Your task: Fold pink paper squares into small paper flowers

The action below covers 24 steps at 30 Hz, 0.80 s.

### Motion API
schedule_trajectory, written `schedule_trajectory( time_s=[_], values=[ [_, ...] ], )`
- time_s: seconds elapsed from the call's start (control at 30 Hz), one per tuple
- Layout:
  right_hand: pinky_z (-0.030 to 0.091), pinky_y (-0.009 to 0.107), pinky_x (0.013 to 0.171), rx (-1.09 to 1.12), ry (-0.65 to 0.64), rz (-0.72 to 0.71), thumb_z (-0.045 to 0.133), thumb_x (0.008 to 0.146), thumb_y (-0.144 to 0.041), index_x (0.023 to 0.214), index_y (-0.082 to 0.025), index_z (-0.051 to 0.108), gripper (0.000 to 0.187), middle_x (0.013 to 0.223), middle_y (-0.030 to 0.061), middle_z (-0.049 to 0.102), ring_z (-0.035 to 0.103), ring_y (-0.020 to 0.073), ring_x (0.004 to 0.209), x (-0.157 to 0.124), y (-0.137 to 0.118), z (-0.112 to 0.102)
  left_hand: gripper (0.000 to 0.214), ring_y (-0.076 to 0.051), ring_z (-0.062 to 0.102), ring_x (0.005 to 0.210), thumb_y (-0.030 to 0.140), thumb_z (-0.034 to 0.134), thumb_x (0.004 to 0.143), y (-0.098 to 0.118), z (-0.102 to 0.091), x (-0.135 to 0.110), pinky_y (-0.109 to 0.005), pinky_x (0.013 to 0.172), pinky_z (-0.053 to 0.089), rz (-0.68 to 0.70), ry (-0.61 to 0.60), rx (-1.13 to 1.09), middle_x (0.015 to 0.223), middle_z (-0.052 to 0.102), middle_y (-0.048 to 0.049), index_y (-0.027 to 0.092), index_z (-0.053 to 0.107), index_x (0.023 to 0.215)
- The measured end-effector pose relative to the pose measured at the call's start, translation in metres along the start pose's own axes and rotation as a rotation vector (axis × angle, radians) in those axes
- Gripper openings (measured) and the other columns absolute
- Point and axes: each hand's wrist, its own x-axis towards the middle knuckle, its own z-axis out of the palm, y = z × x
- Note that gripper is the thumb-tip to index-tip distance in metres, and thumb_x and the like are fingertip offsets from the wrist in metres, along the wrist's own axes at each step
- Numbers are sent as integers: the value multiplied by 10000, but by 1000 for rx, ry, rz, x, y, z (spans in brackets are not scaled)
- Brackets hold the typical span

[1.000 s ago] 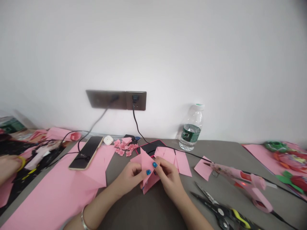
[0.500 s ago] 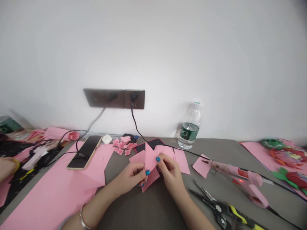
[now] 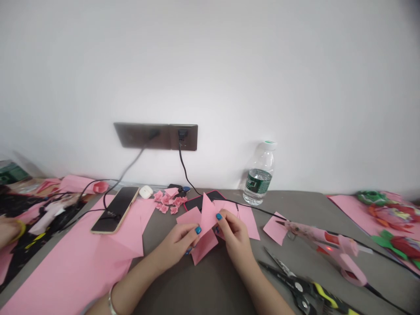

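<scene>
My left hand and my right hand both grip a folded sheet of pink paper in front of me, above the grey table. Its pointed corner sticks upward between my hands, and its lower flap hangs below them. Part of the fold is hidden by my fingers. Loose pink paper squares lie just beyond my right hand. A large pink sheet spreads out to the left of my left forearm, which wears a silver bangle.
A co-worker's hand with a yellow band rests at the far left. Small pink paper roses, a phone, and an earbud case lie ahead. To the right are a pink glue gun, yellow-handled pliers, and a water bottle.
My hands have eased slightly apart, showing more of the folded paper, and its point now stands more upright between them. The view has shifted slightly.
</scene>
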Motion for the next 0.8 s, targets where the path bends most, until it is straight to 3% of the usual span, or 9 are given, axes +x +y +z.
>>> schedule_trajectory(
  time_s=[0.23, 0.4, 0.57, 0.8],
  values=[
    [317, 267, 572, -26, -229, -26, 493, 927, -420, 635, -197, 451, 370, 626, -17, 418, 396, 140, 599, -6, -2, 6, 466, -128, 441, 529, 550, 445, 905, 2, 2, 2, -235, 508, 332, 75, 134, 47, 568, 478, 19, 176, 501, 634],
    [322, 275, 581, -65, -261, -23, 470, 940, -415, 650, -198, 455, 363, 641, -8, 442, 405, 148, 613, -8, 1, 8, 479, -112, 380, 487, 507, 421, 933, -1, 2, 2, -226, 482, 290, 109, 253, 112, 507, 409, 45, 194, 418, 571],
    [315, 275, 566, -108, -274, -45, 471, 939, -405, 629, -199, 448, 373, 621, -11, 433, 396, 147, 596, -7, 2, 7, 403, -100, 378, 411, 480, 413, 950, -2, 4, 1, -213, 442, 292, 63, 305, 83, 473, 402, 77, 197, 468, 668],
    [336, 275, 580, -84, -266, -50, 528, 911, -395, 651, -196, 496, 329, 638, -7, 452, 403, 149, 609, -8, -2, 8, 435, -104, 385, 442, 472, 403, 955, -1, 2, 0, -223, 464, 291, 69, 336, 119, 484, 400, 66, 202, 411, 614]
  ],
)
